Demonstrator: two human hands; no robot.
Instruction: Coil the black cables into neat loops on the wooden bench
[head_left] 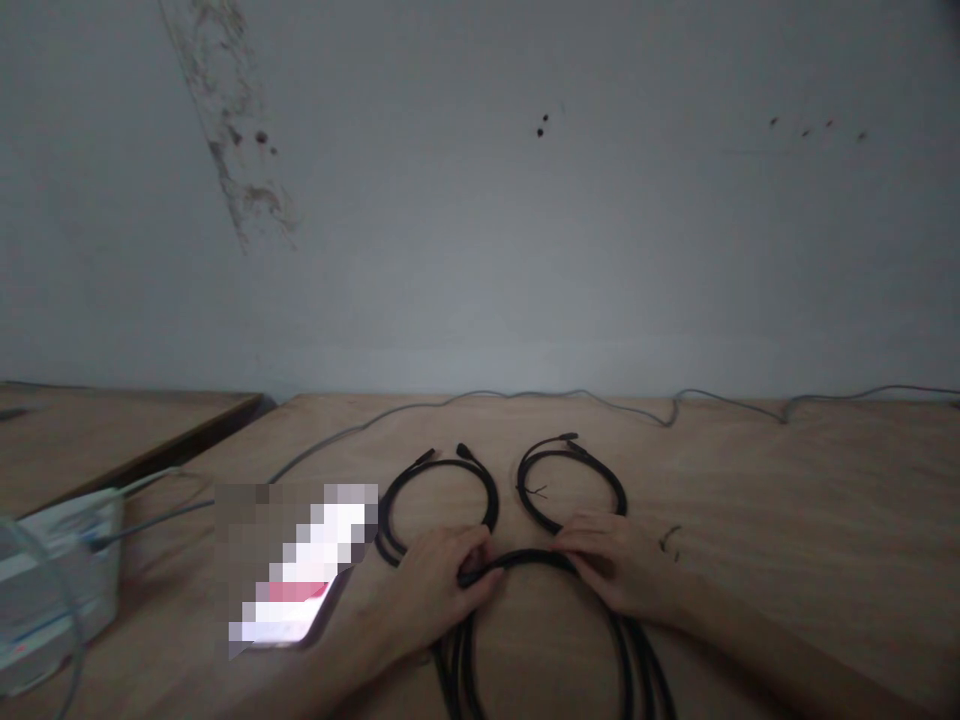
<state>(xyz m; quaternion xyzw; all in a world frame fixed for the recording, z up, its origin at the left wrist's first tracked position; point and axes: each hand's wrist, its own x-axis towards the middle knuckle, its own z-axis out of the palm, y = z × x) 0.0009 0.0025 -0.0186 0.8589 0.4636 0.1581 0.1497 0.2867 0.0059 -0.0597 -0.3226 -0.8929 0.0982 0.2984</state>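
Three coils of black cable lie on a light wooden table. My left hand pinches the top of the nearest black cable loop, and my right hand grips the same loop further along. Its lower part runs toward me and out of view. Just beyond my hands are a black cable coil with two plug ends and a second black cable coil with a few thin bare wires near its left side. My left hand's fingers touch the first coil's lower edge.
A phone, pixelated, lies left of the coils. Further left sits a white box with cables attached. A thin grey cable runs along the table's back edge by a stained white wall. Another wooden surface stands at the left.
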